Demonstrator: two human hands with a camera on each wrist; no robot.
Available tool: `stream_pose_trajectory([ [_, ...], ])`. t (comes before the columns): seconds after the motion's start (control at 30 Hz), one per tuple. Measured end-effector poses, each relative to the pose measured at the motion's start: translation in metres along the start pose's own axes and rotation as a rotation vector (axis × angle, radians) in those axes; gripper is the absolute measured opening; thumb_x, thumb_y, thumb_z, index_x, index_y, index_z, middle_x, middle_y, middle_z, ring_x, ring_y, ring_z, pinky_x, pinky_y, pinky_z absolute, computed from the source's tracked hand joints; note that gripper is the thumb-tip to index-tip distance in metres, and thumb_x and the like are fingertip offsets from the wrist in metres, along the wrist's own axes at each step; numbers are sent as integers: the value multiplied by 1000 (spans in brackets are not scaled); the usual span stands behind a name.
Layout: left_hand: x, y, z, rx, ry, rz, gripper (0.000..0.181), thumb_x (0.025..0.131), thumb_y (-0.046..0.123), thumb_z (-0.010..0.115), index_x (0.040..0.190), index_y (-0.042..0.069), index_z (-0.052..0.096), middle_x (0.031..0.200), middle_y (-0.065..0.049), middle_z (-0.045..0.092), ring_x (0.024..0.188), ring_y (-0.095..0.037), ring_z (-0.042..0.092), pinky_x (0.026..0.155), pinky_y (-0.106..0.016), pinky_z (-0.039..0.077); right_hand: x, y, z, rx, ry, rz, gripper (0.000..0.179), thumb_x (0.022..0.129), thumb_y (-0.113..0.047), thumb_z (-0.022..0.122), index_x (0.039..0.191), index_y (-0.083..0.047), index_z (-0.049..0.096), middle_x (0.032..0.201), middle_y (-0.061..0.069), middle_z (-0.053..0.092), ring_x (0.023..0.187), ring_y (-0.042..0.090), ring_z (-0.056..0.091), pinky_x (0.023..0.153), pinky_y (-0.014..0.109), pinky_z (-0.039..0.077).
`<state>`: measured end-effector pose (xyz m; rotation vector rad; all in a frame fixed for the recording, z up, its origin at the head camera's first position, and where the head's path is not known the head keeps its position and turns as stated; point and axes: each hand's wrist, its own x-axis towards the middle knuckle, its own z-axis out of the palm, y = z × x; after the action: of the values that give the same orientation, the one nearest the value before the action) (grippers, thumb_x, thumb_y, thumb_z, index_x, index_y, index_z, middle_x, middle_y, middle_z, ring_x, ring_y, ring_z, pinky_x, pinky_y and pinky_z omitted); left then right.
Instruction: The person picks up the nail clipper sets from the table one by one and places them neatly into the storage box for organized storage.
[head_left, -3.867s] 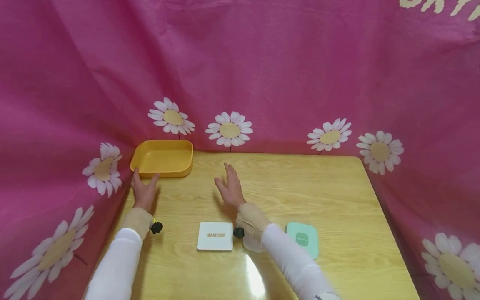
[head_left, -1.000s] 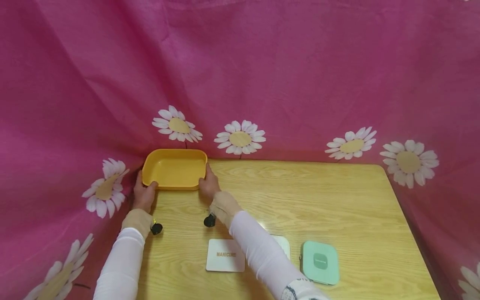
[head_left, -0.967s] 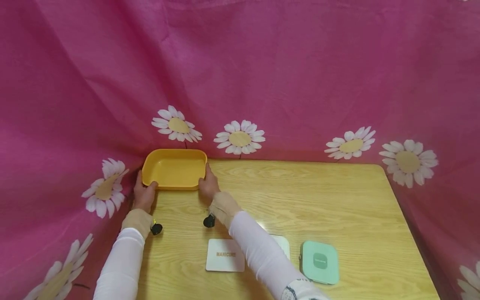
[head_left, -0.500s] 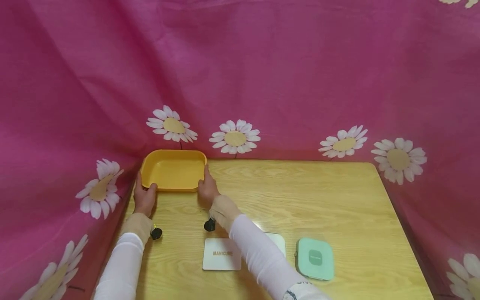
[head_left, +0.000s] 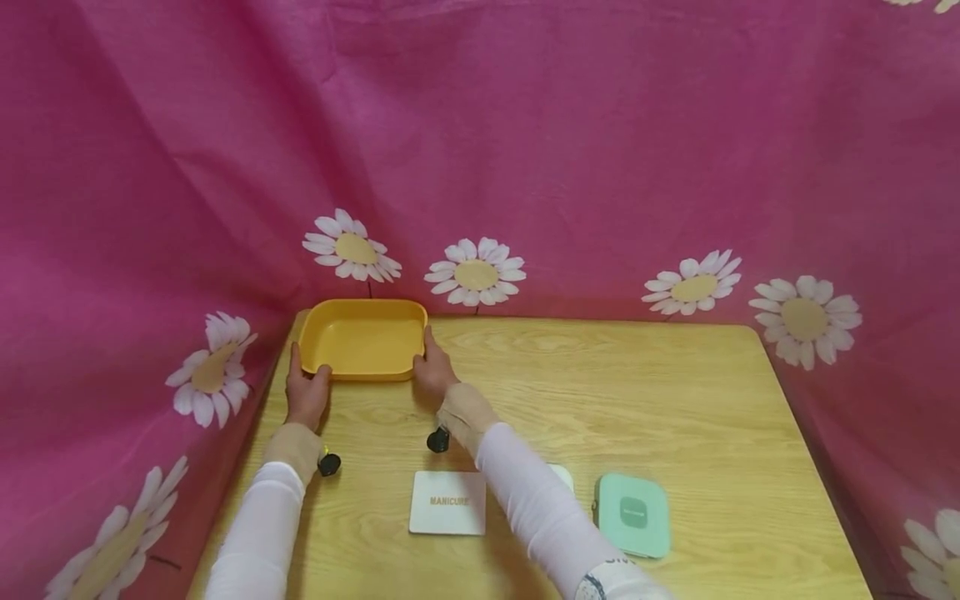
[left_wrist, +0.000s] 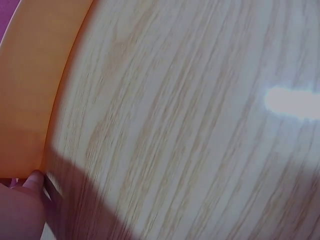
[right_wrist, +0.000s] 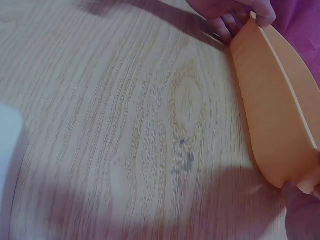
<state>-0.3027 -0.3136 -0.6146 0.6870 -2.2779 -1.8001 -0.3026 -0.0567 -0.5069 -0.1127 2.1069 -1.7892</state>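
Observation:
A yellow rectangular tray [head_left: 363, 333] with rounded corners sits at the table's back left corner, nothing inside it. My left hand [head_left: 306, 396] grips its left end, thumb at the near corner. At the other end my right hand [head_left: 435, 371] holds the near right corner, thumb in front and fingers along the side. In the right wrist view the left hand [right_wrist: 235, 15] has its thumb on the rim and fingers bent below, while the right hand [right_wrist: 302, 212] shows only partly. The left wrist view catches the tray wall [left_wrist: 30, 90] and part of the left hand [left_wrist: 22, 205].
A flat white box [head_left: 447, 502] marked MANICURE lies on the wooden table [head_left: 600, 392]. Right of it, a white rounded item [head_left: 561, 477] is mostly hidden by the right sleeve. A mint green square case [head_left: 633, 515] lies farther right. Pink flowered cloth [head_left: 570, 167] hangs behind and beside the table.
Both hands, apart from the tray about four seconds ago, took hold of its ends. Since half a second ago, the tray has shifted slightly right, uncovering the table's back left corner.

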Motion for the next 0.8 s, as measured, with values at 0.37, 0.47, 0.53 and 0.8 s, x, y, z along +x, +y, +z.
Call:
stream_pose_trajectory([
  [0.37,-11,3,18,-5,-21,8,90,94,7,53,170,18,6,173,-13,19,153,-22,27,123,-36,25,56,77,0,-98,67,-12,69,106,0,37,167,-2,6,173,16,17,158,28,21,127,43,23],
  [0.47,-12,2,22,-5,-17,10,90,94,7,54,170,17,7,174,-13,19,154,-22,27,123,-36,25,52,76,-3,-32,69,1,69,106,1,35,168,-5,5,174,15,15,158,28,19,128,42,21],
  [0.53,-13,0,24,-7,-10,11,90,94,6,55,170,17,8,173,-13,19,154,-23,27,124,-37,25,50,76,-4,13,64,18,69,106,1,34,168,-7,5,174,13,14,159,26,17,128,41,20],
  [0.8,-16,0,29,23,-13,-6,89,95,10,55,171,18,8,175,-8,13,158,-23,19,127,-38,18,47,82,-12,-52,30,-10,67,108,0,31,168,-5,0,175,14,10,159,27,15,128,42,20],
])
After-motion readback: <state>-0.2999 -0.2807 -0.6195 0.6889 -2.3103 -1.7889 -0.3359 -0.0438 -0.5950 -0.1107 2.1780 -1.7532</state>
